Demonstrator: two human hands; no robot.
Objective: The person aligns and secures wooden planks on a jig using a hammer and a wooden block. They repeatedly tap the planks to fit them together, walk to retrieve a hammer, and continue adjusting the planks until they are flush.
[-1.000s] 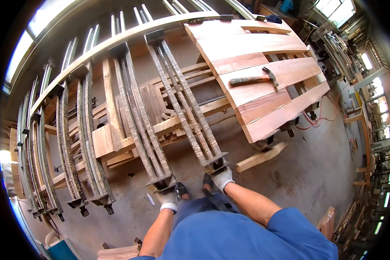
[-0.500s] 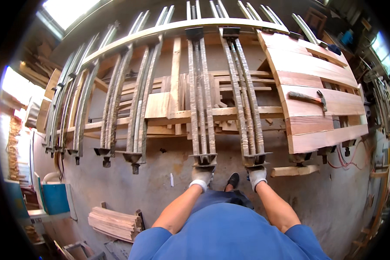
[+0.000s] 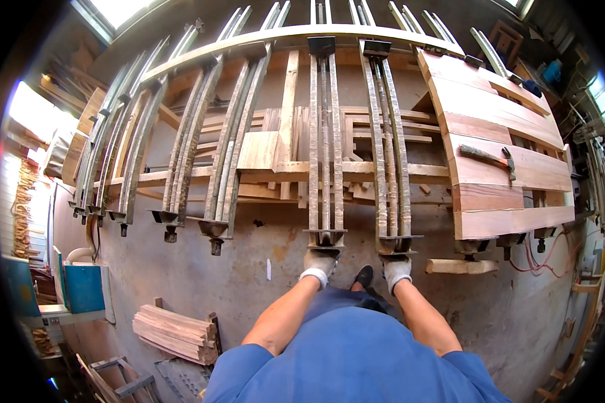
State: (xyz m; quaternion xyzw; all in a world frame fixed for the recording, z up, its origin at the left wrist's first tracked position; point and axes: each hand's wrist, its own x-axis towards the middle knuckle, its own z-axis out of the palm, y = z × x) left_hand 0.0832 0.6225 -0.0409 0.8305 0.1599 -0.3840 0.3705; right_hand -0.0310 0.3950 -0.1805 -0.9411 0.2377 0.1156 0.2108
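Observation:
Two long steel bar clamps lie side by side in front of me, their bars crusted with dried glue. My left hand (image 3: 320, 262), in a pale work glove, is closed around the near end of the left bar clamp (image 3: 325, 154), just below its dark end plate. The near end of the right bar clamp (image 3: 386, 151) is in my right hand (image 3: 397, 270), gloved as well. The end plates hide most of my fingers. Neither clamp has boards between its jaws.
Jointed wooden boards (image 3: 497, 121) lie clamped at the right, with a hammer (image 3: 489, 160) on top. Further bar clamps (image 3: 225, 151) line the left. A long wooden rail (image 3: 275, 39) crosses the back. Cut wood strips (image 3: 176, 332) are stacked on the floor, lower left.
The whole view has shifted, so the rack and clamps appear a little further right. Both hands stay at the near ends of the same two clamps.

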